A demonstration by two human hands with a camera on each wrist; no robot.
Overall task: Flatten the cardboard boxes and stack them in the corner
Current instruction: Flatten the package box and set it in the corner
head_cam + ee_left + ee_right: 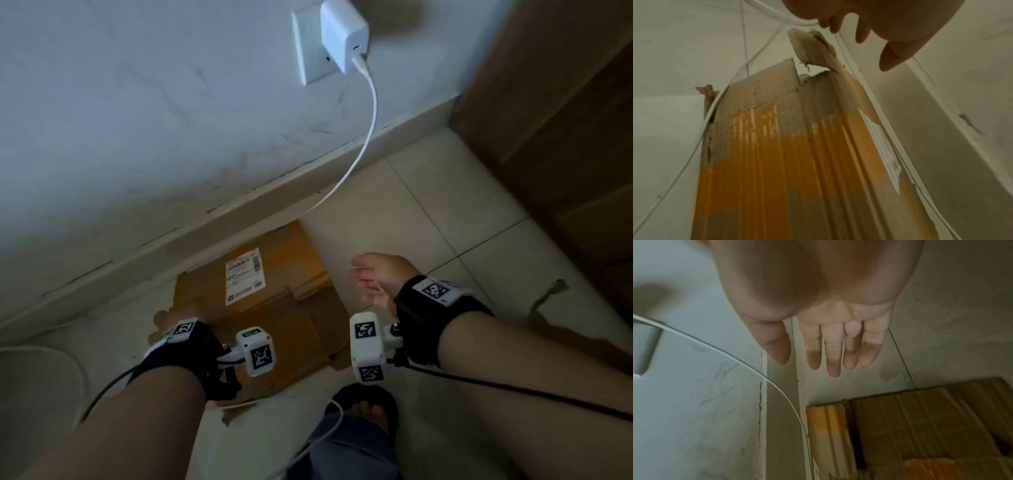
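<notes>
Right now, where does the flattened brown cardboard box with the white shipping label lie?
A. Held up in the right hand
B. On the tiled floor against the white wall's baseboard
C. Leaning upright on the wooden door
B: the flattened brown cardboard box lies flat on the tiled floor beside the baseboard; the right hand hangs open above the floor.

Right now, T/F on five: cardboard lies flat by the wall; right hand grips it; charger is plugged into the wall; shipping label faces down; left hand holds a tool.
1. The flattened cardboard lies on the floor along the wall. True.
2. The right hand grips it. False: its fingers are straight, clear of it.
3. A white charger is plugged into the wall. True.
4. The shipping label faces down. False: it faces up.
5. The left hand holds a tool. False: it holds nothing.
</notes>
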